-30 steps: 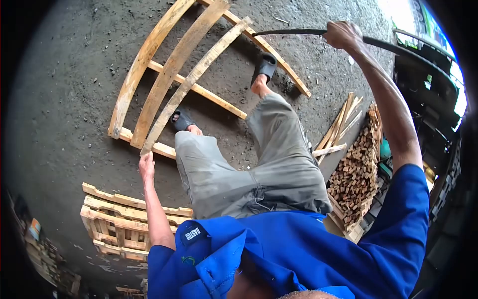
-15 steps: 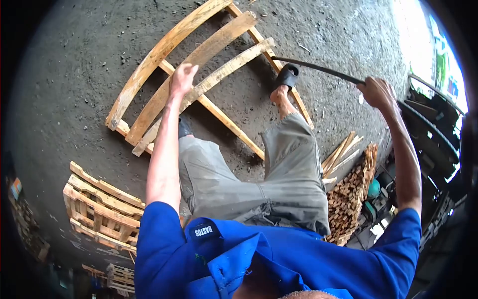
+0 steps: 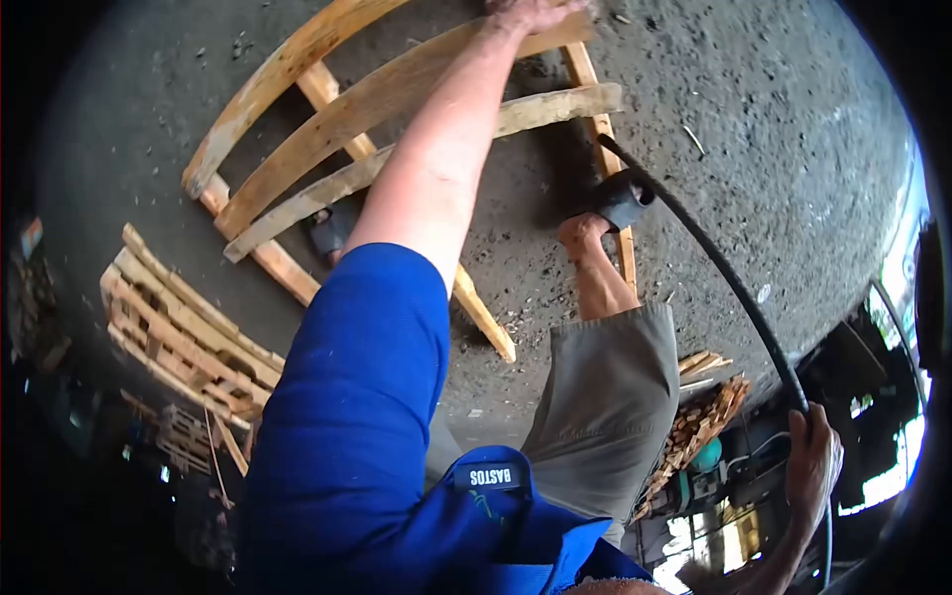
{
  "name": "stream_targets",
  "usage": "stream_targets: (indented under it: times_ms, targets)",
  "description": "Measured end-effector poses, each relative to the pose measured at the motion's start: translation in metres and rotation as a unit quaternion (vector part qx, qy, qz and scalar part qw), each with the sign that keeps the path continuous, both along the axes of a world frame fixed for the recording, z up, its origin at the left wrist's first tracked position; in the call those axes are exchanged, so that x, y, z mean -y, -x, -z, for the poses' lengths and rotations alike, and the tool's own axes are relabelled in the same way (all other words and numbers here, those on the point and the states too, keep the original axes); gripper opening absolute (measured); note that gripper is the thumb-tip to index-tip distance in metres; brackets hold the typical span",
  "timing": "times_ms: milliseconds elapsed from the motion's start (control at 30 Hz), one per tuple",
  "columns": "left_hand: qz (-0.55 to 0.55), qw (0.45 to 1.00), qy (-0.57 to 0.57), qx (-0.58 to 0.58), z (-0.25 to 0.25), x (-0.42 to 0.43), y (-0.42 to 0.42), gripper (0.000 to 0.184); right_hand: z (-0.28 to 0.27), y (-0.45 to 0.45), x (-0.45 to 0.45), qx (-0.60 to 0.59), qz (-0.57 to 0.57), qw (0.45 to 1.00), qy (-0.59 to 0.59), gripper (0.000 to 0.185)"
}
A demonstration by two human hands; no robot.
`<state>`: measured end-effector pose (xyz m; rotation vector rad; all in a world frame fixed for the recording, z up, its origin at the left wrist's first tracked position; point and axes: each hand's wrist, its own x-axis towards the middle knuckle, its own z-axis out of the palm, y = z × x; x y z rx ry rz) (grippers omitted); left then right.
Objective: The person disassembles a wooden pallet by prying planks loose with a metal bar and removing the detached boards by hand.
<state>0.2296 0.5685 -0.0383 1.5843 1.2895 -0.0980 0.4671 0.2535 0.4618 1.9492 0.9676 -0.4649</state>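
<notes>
A partly boarded wooden pallet frame (image 3: 585,69) lies on the ground, with three curved-looking boards across its beams. My left hand (image 3: 535,14) reaches over to the right end of the middle wooden plank (image 3: 397,89), closed on its far edge; the top of the picture cuts off part of the hand. My right hand (image 3: 815,464), low at the right, is wrapped round a long dark pry bar (image 3: 714,253). The bar's far tip is at the right beam, close to the end of the nearest board (image 3: 555,109). My right foot in a black sandal (image 3: 625,198) stands at that beam.
Stacked pallets (image 3: 188,327) stand at the left, with more pallets (image 3: 188,436) behind them. A heap of cut wood pieces (image 3: 699,426) lies at the right, near a green round object (image 3: 706,455) and machinery. Small debris is scattered on the dirt floor (image 3: 754,149).
My left hand has moved from mid-plank, up and right, to the plank's right end. My right hand has come down and back with the bar, which now slants more steeply.
</notes>
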Motion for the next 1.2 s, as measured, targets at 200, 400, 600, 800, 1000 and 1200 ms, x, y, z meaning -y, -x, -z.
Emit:
stream_targets:
  times_ms: [200,400,600,800,1000,1200]
  targets:
    - [-0.075,0.990,-0.108,-0.056,-0.080,0.008,0.009,0.085,-0.004,-0.037,-0.004,-0.060,-0.035,0.997,0.024,0.043]
    - [-0.100,0.986,-0.107,0.080,-0.185,0.021,0.063,0.096,-0.011,-0.033,-0.043,-0.075,-0.049,0.996,0.015,0.050]
    - [-0.099,0.978,-0.154,0.104,-0.331,0.047,0.152,0.092,-0.011,-0.018,-0.088,-0.055,-0.111,0.992,0.026,0.047]
    - [-0.135,0.972,-0.058,0.184,-0.467,0.089,0.273,0.079,-0.007,0.018,-0.137,-0.042,-0.140,0.989,0.017,0.049]
    - [-0.225,0.906,-0.119,0.337,-0.569,0.146,0.475,0.068,0.004,0.059,-0.157,-0.044,-0.171,0.984,0.015,0.048]
    - [-0.267,0.811,-0.026,0.520,-0.615,0.222,0.708,0.087,0.010,0.083,-0.161,-0.031,-0.183,0.982,0.024,0.056]
